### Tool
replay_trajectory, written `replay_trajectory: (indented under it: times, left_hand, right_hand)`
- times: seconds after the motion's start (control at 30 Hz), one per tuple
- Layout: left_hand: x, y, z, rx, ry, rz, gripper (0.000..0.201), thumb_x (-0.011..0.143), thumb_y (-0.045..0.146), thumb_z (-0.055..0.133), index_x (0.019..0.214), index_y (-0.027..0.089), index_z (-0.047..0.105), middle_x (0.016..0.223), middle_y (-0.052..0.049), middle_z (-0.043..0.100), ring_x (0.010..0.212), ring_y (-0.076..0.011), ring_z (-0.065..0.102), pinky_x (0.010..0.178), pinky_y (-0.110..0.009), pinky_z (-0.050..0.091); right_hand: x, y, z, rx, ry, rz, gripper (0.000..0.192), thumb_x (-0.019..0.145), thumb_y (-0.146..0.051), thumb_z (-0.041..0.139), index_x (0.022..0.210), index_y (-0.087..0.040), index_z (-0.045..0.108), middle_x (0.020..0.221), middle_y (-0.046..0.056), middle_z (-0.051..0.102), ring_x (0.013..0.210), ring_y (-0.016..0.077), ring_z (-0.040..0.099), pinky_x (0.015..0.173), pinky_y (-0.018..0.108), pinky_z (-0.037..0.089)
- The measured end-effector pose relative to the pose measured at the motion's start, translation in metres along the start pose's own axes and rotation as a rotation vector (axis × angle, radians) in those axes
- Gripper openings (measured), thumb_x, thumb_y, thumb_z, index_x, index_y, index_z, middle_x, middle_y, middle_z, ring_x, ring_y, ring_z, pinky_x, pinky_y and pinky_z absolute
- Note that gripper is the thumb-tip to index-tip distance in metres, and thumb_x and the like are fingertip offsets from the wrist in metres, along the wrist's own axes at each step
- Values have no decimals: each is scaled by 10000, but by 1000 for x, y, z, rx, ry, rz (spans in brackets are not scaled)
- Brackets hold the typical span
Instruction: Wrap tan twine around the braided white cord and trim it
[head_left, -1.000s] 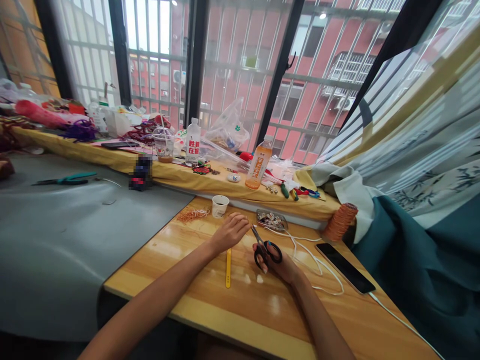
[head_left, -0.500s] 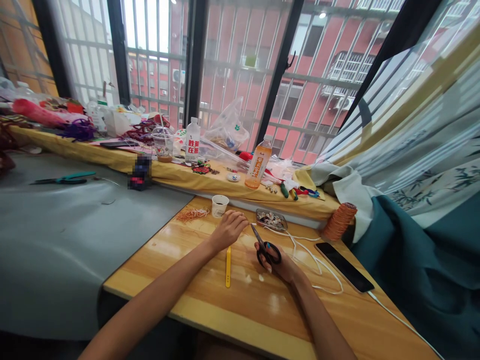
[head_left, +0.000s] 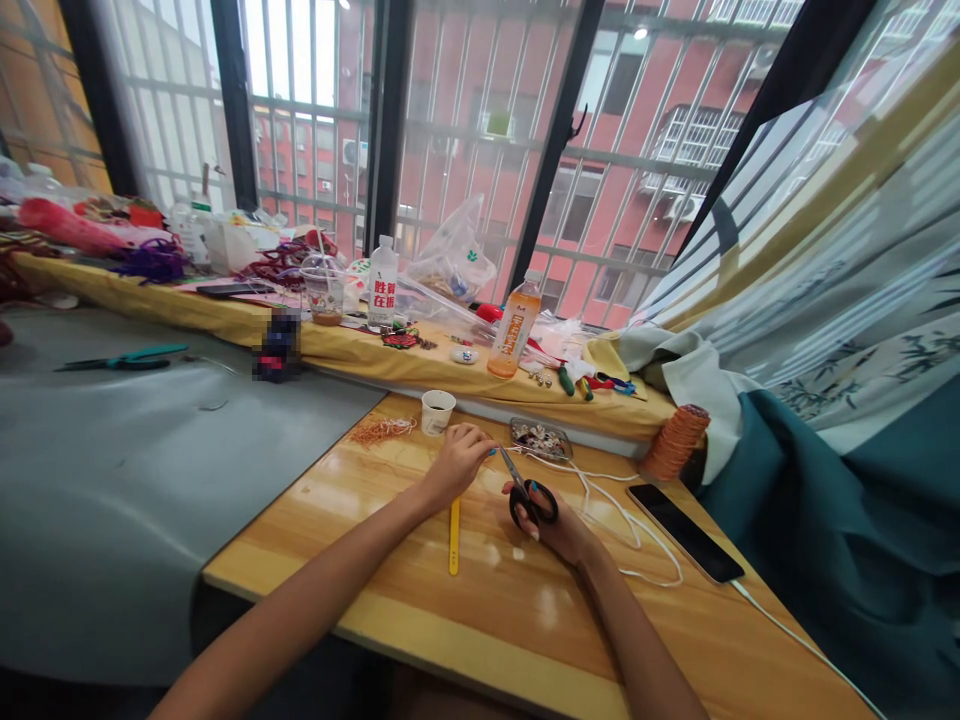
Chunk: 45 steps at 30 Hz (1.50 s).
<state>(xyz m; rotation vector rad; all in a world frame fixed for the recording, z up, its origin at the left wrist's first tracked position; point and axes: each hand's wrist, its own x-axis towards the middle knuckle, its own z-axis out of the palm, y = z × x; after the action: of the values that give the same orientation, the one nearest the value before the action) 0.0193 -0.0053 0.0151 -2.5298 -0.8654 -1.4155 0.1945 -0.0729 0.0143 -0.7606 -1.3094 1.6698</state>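
Note:
My right hand (head_left: 551, 515) grips a pair of black-handled scissors (head_left: 534, 503), fingers through the loops, with the blades pointing up and left. Pinched together, the fingers of my left hand (head_left: 463, 462) are right by the scissor tips. A white cord (head_left: 626, 520) runs from those fingertips across the table to the right; its end is hidden in the pinch. Below my left hand lies a yellow strip (head_left: 454, 540), partly covered by it. Close behind the hands stand a small paper cup (head_left: 437, 412) and a clear tray (head_left: 540, 440) of small pieces.
A black phone (head_left: 684, 532) with a charging cable lies on the right, near an orange thread spool (head_left: 676, 442). Thin orange and white strands (head_left: 384, 430) lie left of the cup. An orange drink bottle (head_left: 514, 328) and a clear bottle (head_left: 382, 285) stand on the cluttered ledge.
My left hand has turned slightly, so a blue fingernail now shows at its fingertips. The scissors stay close to it. The whole view has shifted a little.

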Motion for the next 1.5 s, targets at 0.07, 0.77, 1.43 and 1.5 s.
replay_trajectory:
  times: [0.07, 0.77, 1.43, 1.5]
  left_hand:
    - [0, 0, 0, -4, 12, 4, 173, 821, 228, 429, 885, 194, 586, 785, -30, 581, 827, -161, 448, 739, -313, 315]
    - [-2, 0, -13, 269, 96, 176, 226, 833, 154, 389, 994, 180, 546, 860, -52, 592, 911, -183, 460, 827, -372, 259]
    - [5, -5, -8, -138, 10, -98, 183, 814, 210, 454, 920, 223, 603, 771, 3, 634, 772, -138, 486, 727, -303, 283]
    - [5, -3, -9, -134, 20, -80, 184, 819, 220, 445, 908, 223, 605, 783, -1, 636, 776, -140, 488, 732, -308, 282]
  right_hand:
    - [0, 0, 0, 5, -9, 7, 382, 672, -457, 581, 873, -131, 579, 579, -18, 487, 406, 46, 366, 401, 203, 230]
    - [-1, 1, 3, 101, -127, 79, 417, 660, -521, 542, 835, -144, 556, 613, 5, 532, 487, 103, 480, 477, 224, 304]
    - [1, 2, 25, -269, 175, -72, 400, 712, -490, 494, 819, -113, 575, 520, -17, 492, 371, 63, 433, 357, 186, 282]
    - [2, 3, 22, -287, 166, -87, 408, 724, -497, 474, 829, -115, 572, 529, -13, 503, 379, 67, 448, 361, 185, 280]
